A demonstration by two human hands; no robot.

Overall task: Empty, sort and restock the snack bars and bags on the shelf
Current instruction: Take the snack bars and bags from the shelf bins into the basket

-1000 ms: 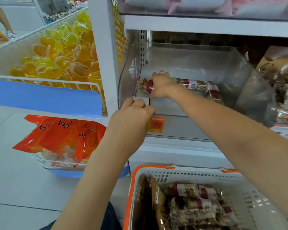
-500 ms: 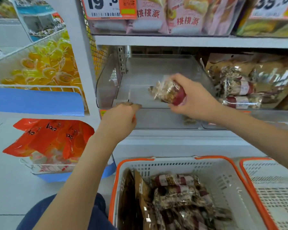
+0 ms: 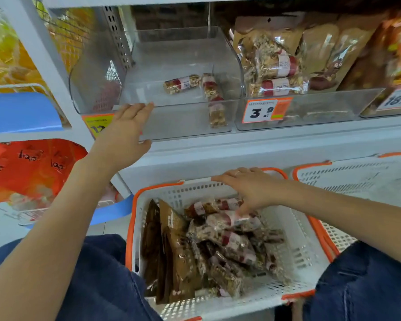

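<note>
A clear plastic bin (image 3: 190, 126) on the shelf holds three nut snack bars with red labels: two near the middle (image 3: 182, 84) and one against the front wall (image 3: 217, 114). My left hand (image 3: 123, 133) lies flat on the bin's front wall, fingers straight along its rim. Below the shelf, a white basket with an orange rim (image 3: 299, 239) holds several of the same bars (image 3: 229, 242) and brown bags (image 3: 171, 251). My right hand (image 3: 248, 188) hovers over the basket with fingers spread, its thumb touching the top bar.
The neighbouring bin (image 3: 310, 105), with a 3.9 price tag (image 3: 264, 111), holds more bars and brown bags (image 3: 276, 66). A second white basket (image 3: 357, 179) stands at the right. Orange bags (image 3: 28, 167) fill a lower left rack. My knees flank the basket.
My right hand took a bar out of the clear bin and came down to the basket, where it now holds nothing. My left hand stayed at the bin's front. The view tilted downward.
</note>
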